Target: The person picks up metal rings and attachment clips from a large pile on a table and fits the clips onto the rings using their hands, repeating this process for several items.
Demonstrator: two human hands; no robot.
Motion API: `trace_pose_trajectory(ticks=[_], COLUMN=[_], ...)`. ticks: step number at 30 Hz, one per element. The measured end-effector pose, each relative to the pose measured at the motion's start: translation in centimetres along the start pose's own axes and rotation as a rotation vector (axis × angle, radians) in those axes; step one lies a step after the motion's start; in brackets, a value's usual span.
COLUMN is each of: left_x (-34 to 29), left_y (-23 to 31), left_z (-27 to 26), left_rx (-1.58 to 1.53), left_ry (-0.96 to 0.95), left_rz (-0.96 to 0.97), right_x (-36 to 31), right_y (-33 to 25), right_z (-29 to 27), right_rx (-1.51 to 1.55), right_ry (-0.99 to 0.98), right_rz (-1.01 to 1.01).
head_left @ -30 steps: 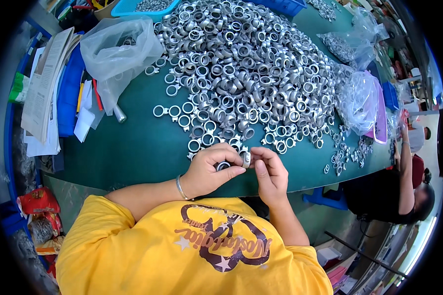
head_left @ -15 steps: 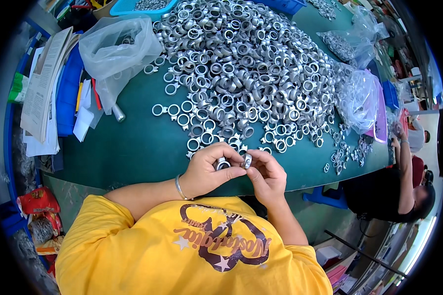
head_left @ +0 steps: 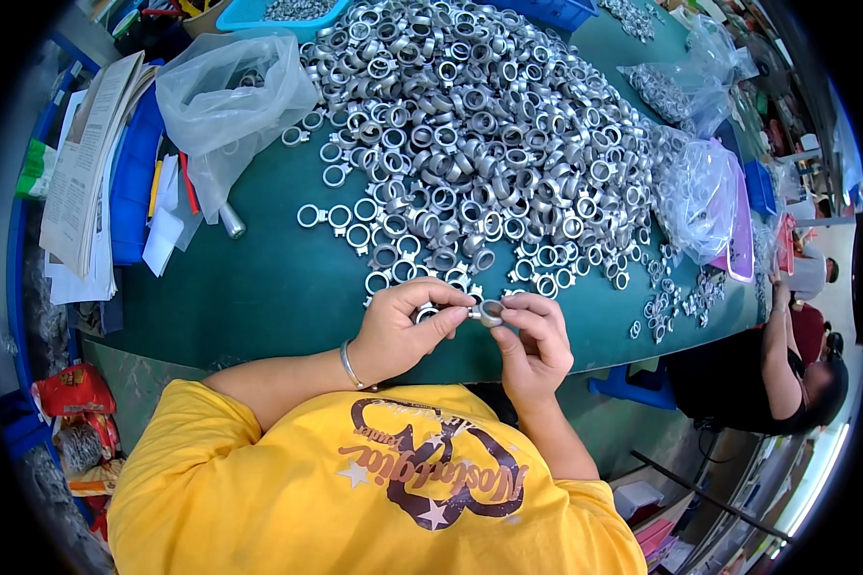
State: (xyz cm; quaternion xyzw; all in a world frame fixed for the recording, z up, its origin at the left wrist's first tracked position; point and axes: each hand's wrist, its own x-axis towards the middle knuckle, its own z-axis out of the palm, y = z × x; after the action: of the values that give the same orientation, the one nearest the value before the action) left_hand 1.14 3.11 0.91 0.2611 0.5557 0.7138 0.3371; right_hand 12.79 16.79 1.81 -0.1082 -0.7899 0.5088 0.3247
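Observation:
Between my hands, above the near edge of the table, is a silvery metal ring clamp (head_left: 491, 311) with a small lug on one side. My left hand (head_left: 393, 331) pinches it at the lug side between thumb and forefinger. On the other side, the fingertips of my right hand (head_left: 537, 347) grip the rim, with the thumb bent below. Another metal ring (head_left: 427, 313) shows in the curl of my left hand; whether that hand holds it or it lies behind, I cannot tell. Just beyond spreads a big heap of similar ring clamps (head_left: 489, 134).
The heap covers much of the green table (head_left: 230, 307). At left stand a clear plastic bag (head_left: 235, 91), papers (head_left: 86, 172) and a blue bin (head_left: 132, 187). Right of the heap lie small loose parts (head_left: 666, 302) and a plastic bag (head_left: 695, 192). A co-worker (head_left: 738, 379) sits at right.
The ring clamp has turned from edge-on to showing its opening. My right hand has shifted slightly right, and my hands are a little further apart.

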Motion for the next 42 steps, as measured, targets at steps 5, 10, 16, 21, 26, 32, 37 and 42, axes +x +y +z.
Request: trace_pose_trajectory(ticks=[5, 10, 16, 21, 26, 32, 37, 42], left_x=[0.4, 0.7, 4.7, 11.5, 12.4, 10.0, 5.9, 2.1], left_y=[-0.4, 0.1, 7.8, 14.3, 14.6, 14.4, 11.9, 5.4], left_z=[-0.4, -0.9, -3.8, -15.7, -24.0, -22.5, -13.2, -3.8], left_rx=[-0.362, -0.831, -0.333, 0.949, 1.645, 1.538, 1.198, 0.233], left_ry=[-0.028, -0.111, 0.062, 0.564, 0.06, 0.175, 0.63, -0.026], left_rz=[-0.32, -0.607, -0.154, 0.694, -0.167, -0.226, 0.599, -0.304], right_x=[0.8, 1.2, 0.3, 1.5, 2.5, 4.0, 3.4, 2.6], right_y=[-0.8, -2.4, -1.1, -0.5, 1.5, 3.3, 3.6, 0.9], right_z=[0.5, 1.2, -0.6, -0.9, -0.6, 1.2, 0.4, 1.1], right_rx=[-0.151, -0.044, -0.076, -0.243, -0.406, -0.781, -0.648, -0.143], right_ry=[-0.046, -0.137, 0.094, 0.067, -0.004, -0.06, -0.064, -0.028], right_rz=[-0.287, -0.322, -0.024, -0.027, -0.097, -0.119, -0.095, 0.043])
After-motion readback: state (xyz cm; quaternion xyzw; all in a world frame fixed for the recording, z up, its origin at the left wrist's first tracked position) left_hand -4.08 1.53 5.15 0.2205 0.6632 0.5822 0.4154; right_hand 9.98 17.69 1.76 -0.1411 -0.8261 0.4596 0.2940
